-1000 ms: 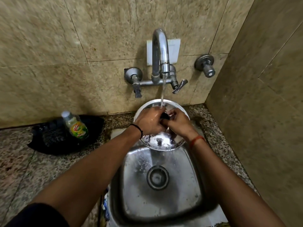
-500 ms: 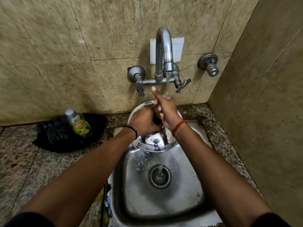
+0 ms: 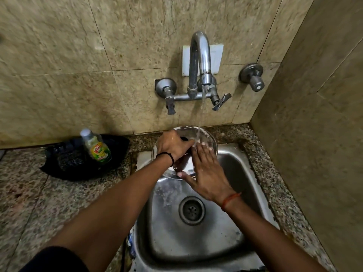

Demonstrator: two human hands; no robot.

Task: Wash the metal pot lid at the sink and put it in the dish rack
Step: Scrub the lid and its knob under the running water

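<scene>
Lid (image 3: 208,138) sits tilted over the back edge of the sink (image 3: 245,173), right under the tap (image 3: 200,61), and water is pouring down onto its upper right part. Left hand (image 3: 172,147) has it by the black knob, fingers (image 3: 183,143) curled tight around that knob, knuckles up, a black band on the wrist. Right hand (image 3: 208,177) lies flat against the lid's face, fingers (image 3: 200,152) spread and stretched toward the stream, thumb out along the lower rim, gripping nothing. There's a red thread on that wrist. The lid's shiny face catches the light and reflects the hands, so the exact line of its lower edge is hard to make out behind them.

Down in the basin, the drain (image 3: 191,211) shows wet metal all around it. Two lever handles flank the spout on the wall, and a separate round valve (image 3: 253,79) sits off to the right. Over on the speckled tabletop (image 3: 29,193), well left of the sink, a bottle (image 3: 96,147) with a green and yellow label stands on a black cloth (image 3: 64,163). Both forearms reach in from the bottom of the view, the left one ending in a dark sleeve.
</scene>
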